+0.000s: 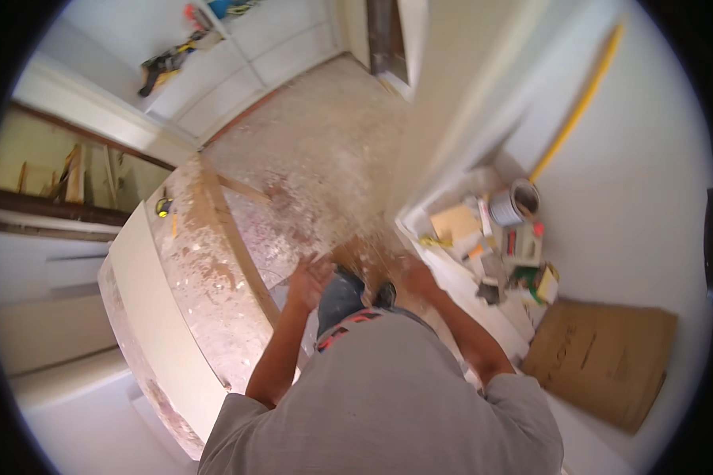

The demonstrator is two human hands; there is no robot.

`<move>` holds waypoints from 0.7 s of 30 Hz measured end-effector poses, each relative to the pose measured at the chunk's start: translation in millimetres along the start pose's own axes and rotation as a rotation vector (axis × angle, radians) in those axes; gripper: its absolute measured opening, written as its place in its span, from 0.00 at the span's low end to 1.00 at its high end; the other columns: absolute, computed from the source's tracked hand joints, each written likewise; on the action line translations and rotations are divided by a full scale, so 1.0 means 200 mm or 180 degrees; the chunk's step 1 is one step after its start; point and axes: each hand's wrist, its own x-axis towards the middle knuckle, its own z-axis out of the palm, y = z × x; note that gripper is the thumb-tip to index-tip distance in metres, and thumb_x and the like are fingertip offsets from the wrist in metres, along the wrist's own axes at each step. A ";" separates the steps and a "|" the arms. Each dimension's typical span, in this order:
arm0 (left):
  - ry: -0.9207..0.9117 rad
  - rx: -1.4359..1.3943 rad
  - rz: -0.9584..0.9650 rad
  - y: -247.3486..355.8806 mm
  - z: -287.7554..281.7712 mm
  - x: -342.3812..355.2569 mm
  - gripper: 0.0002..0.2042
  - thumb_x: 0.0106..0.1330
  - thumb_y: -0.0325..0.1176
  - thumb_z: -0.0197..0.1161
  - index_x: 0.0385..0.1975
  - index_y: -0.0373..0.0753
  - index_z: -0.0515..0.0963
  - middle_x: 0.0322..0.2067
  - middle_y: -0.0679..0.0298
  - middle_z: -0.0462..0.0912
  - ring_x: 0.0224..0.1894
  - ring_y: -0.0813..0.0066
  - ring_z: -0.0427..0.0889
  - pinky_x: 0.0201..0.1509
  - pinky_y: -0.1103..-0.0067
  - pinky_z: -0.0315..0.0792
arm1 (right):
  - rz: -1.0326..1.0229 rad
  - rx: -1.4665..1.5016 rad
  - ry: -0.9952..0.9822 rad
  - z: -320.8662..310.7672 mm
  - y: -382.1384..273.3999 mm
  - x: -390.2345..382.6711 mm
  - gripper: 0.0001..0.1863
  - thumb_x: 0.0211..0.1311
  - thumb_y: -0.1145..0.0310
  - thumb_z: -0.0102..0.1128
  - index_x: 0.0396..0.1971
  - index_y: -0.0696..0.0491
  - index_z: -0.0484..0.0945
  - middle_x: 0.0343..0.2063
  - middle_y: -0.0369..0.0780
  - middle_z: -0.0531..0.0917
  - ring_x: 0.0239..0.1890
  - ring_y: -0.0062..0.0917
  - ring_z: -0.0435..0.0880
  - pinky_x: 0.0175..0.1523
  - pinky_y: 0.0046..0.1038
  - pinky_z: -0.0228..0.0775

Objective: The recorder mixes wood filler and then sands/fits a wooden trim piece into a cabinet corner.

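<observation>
My left hand (312, 281) hangs in front of my body, just right of the worktable's edge, with its fingers apart and nothing in it. My right hand (417, 277) is on the other side of my legs, beside the white ledge. It is smeared by motion, so its fingers do not show clearly. The paint-spattered worktable (202, 261) is nearest to my left hand. Along it lies a long pale board (160, 297). A yellow and black tape measure (163, 207) and a thin orange pencil-like stick (173, 226) rest near its far end.
On the white ledge (451, 261) at right stand an open metal can (507, 207), a grey jug-like container (523, 244) and small packages. A cardboard box (598, 356) is nearby. White cabinets (249, 59) stand beyond the dusty floor (317, 127). A yellow tube (582, 103) runs along the right wall.
</observation>
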 end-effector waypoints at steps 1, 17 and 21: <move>-0.0197 -0.0239 -0.0155 0.04 0.10 0.00 0.36 0.78 0.59 0.48 0.75 0.38 0.56 0.72 0.48 0.64 0.68 0.49 0.71 0.72 0.57 0.66 | -0.0687 -0.0190 -0.0264 -0.02 -0.27 0.10 0.22 0.59 0.68 0.60 0.54 0.52 0.81 0.64 0.45 0.76 0.67 0.39 0.74 0.70 0.41 0.67; -0.1450 -0.2445 0.0272 0.98 0.06 0.16 0.52 0.67 0.78 0.40 0.78 0.39 0.52 0.76 0.52 0.57 0.77 0.47 0.56 0.79 0.54 0.53 | -0.3333 -0.1294 -0.1073 0.43 -1.85 1.14 0.45 0.67 0.41 0.50 0.78 0.50 0.57 0.77 0.56 0.52 0.80 0.54 0.47 0.80 0.55 0.40; -0.1381 -0.2617 0.0119 1.24 0.11 0.27 0.52 0.67 0.79 0.41 0.77 0.39 0.52 0.76 0.52 0.57 0.77 0.49 0.57 0.79 0.55 0.54 | -0.2507 -0.1044 -0.1174 0.37 -1.89 1.50 0.43 0.69 0.44 0.49 0.76 0.56 0.57 0.77 0.58 0.51 0.79 0.57 0.48 0.80 0.56 0.34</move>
